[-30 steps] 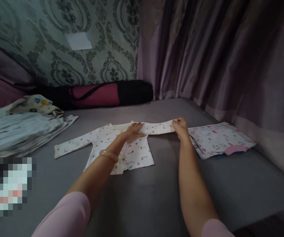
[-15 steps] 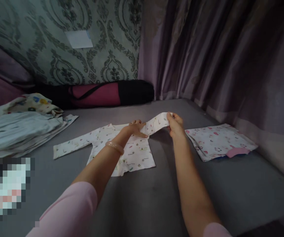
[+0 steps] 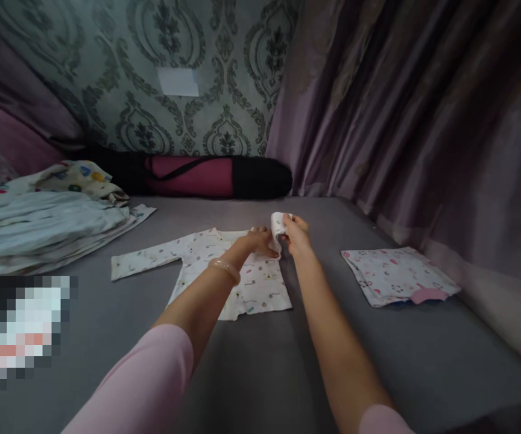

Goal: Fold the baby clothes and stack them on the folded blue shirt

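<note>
A small white long-sleeved baby shirt [image 3: 260, 283] with a scattered print lies spread on the grey sheet. My left hand [image 3: 263, 241] rests flat on its right shoulder, fingers spread, with a pale bangle [image 3: 225, 270] on the wrist. Pinched in my right hand [image 3: 297, 235] is the cuff end of the shirt's right sleeve [image 3: 279, 223], lifted off the sheet and bent back toward the shoulder. The left sleeve [image 3: 145, 260] stretches out flat to the side.
A folded printed cloth [image 3: 396, 274] with a pink patch lies at the right. Piled clothes [image 3: 52, 223] sit at the left. Along the patterned wall lies a black and dark pink long bag [image 3: 201, 176]. Purple curtains [image 3: 355, 108] hang at the right above the grey sheet [image 3: 260, 374].
My right hand has raised the sleeve's cuff and carried it left toward the shoulder, so the sleeve now curls upward. My left hand stays on the shoulder. The view has shifted slightly.
</note>
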`<state>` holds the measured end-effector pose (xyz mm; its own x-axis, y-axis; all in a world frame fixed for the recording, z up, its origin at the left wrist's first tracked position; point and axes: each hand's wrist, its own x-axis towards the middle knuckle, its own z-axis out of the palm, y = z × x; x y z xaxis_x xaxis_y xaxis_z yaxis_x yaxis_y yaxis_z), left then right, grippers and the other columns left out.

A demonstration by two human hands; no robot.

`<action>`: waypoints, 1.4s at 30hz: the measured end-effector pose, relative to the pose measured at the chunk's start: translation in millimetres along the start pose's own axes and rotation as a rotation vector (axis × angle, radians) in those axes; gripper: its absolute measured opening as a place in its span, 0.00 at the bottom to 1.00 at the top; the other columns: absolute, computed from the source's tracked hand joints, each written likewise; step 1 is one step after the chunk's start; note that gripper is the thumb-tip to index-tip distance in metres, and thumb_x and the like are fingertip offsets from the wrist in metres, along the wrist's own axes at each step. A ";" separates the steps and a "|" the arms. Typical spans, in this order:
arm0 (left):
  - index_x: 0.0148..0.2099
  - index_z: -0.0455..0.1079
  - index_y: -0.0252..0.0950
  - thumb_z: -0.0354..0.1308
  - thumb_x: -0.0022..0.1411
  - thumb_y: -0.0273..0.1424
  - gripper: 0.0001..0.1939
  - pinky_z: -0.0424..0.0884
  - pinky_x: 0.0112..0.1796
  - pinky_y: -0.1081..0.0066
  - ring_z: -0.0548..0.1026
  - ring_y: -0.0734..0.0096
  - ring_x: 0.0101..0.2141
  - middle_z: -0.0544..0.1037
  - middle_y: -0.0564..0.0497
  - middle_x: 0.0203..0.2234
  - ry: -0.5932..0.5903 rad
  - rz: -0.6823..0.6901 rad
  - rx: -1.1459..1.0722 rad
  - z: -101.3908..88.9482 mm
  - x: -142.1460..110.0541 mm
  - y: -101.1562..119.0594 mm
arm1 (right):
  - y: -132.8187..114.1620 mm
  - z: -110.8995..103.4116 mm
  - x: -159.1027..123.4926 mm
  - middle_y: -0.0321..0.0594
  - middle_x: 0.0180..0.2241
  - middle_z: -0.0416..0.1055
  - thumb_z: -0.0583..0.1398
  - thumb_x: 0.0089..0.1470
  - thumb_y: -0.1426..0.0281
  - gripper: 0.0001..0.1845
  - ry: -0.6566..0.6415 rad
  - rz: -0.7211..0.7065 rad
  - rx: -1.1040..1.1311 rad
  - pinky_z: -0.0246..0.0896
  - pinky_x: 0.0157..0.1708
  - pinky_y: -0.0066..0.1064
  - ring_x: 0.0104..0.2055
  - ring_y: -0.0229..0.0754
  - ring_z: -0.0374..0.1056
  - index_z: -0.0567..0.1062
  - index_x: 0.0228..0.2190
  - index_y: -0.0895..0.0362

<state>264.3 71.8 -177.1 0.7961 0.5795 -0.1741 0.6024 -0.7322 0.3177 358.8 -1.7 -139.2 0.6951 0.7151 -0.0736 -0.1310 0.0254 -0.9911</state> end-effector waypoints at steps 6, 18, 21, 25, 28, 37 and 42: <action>0.57 0.65 0.32 0.64 0.52 0.38 0.31 0.68 0.48 0.62 0.71 0.54 0.49 0.71 0.38 0.51 0.332 -0.033 -0.502 -0.4 -43.9 -36.1 | -1.7 17.9 -5.0 0.32 0.22 0.69 0.56 0.54 0.69 0.08 0.085 -0.039 -0.175 0.53 0.15 0.20 0.18 0.31 0.61 0.73 0.34 0.59; 0.52 0.65 0.32 0.50 0.66 0.44 0.22 0.75 0.36 0.69 0.77 0.68 0.34 0.77 0.41 0.36 0.492 -0.318 -1.613 24.7 -107.6 -79.2 | 36.9 67.5 -33.3 0.39 0.30 0.76 0.55 0.58 0.58 0.16 -0.527 -0.268 -0.760 0.64 0.35 0.27 0.33 0.39 0.72 0.77 0.35 0.55; 0.56 0.64 0.35 0.59 0.61 0.38 0.24 0.73 0.33 0.72 0.76 0.70 0.33 0.76 0.45 0.36 0.549 -0.324 -1.549 28.6 -102.9 -80.3 | 42.3 57.1 -25.5 0.41 0.34 0.77 0.52 0.62 0.60 0.18 -0.474 -0.175 -0.695 0.64 0.32 0.26 0.33 0.39 0.72 0.76 0.33 0.57; 0.51 0.69 0.33 0.65 0.51 0.30 0.24 0.70 0.30 0.75 0.72 0.75 0.29 0.72 0.50 0.32 0.600 -0.291 -1.408 35.9 -97.9 -84.4 | 38.6 29.4 -1.4 0.44 0.38 0.77 0.49 0.63 0.65 0.17 -0.251 -0.040 -0.533 0.65 0.29 0.24 0.33 0.36 0.73 0.74 0.39 0.59; 0.47 0.72 0.32 0.61 0.50 0.30 0.20 0.67 0.27 0.76 0.69 0.76 0.26 0.71 0.52 0.29 0.655 -0.204 -1.281 38.8 -95.0 -87.3 | 35.5 6.8 14.1 0.44 0.38 0.77 0.47 0.62 0.68 0.18 -0.064 -0.148 -0.630 0.67 0.34 0.26 0.35 0.36 0.74 0.74 0.42 0.60; 0.50 0.72 0.34 0.53 0.54 0.31 0.21 0.69 0.32 0.73 0.71 0.71 0.32 0.73 0.48 0.36 0.774 -0.211 -0.985 40.2 -96.8 -93.5 | 54.6 10.8 2.2 0.51 0.52 0.70 0.48 0.60 0.71 0.22 -0.141 -0.262 -0.936 0.55 0.55 0.35 0.56 0.45 0.64 0.71 0.51 0.60; 0.54 0.70 0.34 0.55 0.54 0.30 0.24 0.71 0.41 0.67 0.73 0.65 0.40 0.74 0.45 0.43 0.760 -0.257 -0.875 45.3 -95.4 -97.6 | 68.0 29.6 -13.5 0.53 0.65 0.50 0.44 0.64 0.63 0.30 -0.359 -0.383 -1.320 0.38 0.63 0.39 0.67 0.49 0.43 0.58 0.61 0.66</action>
<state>132.1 71.7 -233.7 0.2422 0.9537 0.1781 0.2610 -0.2409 0.9348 319.6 11.0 -202.4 0.2963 0.9536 0.0529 0.9057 -0.2629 -0.3325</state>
